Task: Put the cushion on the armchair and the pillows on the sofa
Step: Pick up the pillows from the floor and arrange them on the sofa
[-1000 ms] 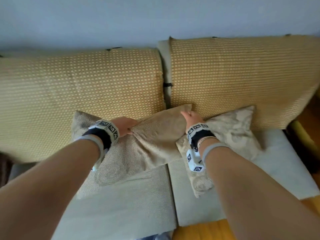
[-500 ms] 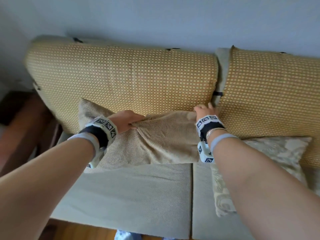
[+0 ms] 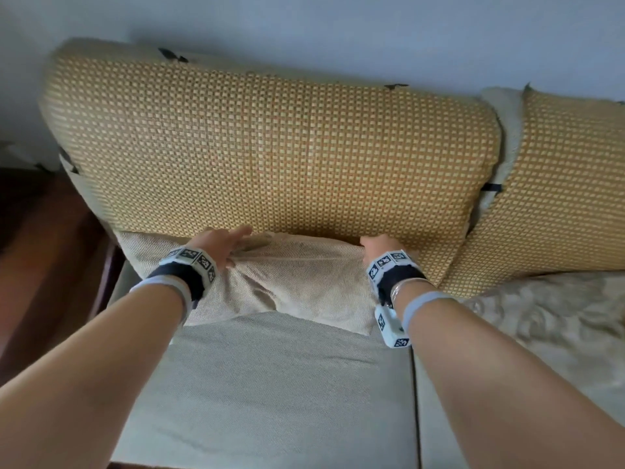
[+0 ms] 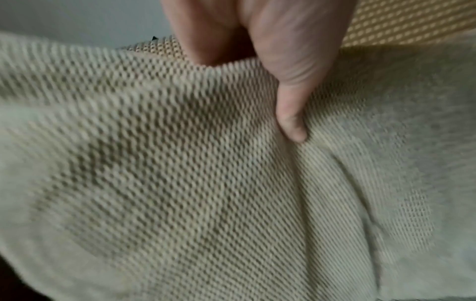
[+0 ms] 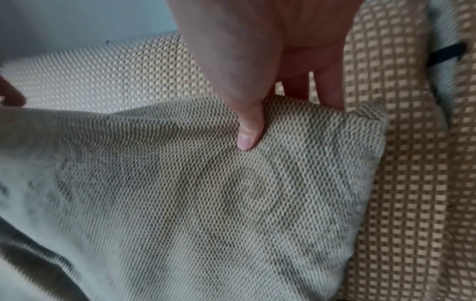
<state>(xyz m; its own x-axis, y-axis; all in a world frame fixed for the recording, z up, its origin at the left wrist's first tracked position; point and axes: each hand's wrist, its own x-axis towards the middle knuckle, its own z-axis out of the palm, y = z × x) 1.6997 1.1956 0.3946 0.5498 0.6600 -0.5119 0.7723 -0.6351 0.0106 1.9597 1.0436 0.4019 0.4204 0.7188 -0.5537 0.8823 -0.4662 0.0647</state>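
Two hands (image 3: 220, 245) pinching beige waffle-weave pillow (image 3: 304, 282), creased, on sofa (image 3: 270, 384)

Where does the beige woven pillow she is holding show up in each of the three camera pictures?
Head: the beige woven pillow lies centre, between both hands, against the sofa back.
Left wrist: it fills the lower frame, under the left hand.
Right wrist: it fills the lower left and centre, under the right hand.
Shared landmark: the yellow checked back cushion.

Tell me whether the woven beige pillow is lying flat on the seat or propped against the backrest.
Propped. The woven pillow leans on the sofa backrest, its lower edge on the seat; both hands pinch its top edge.
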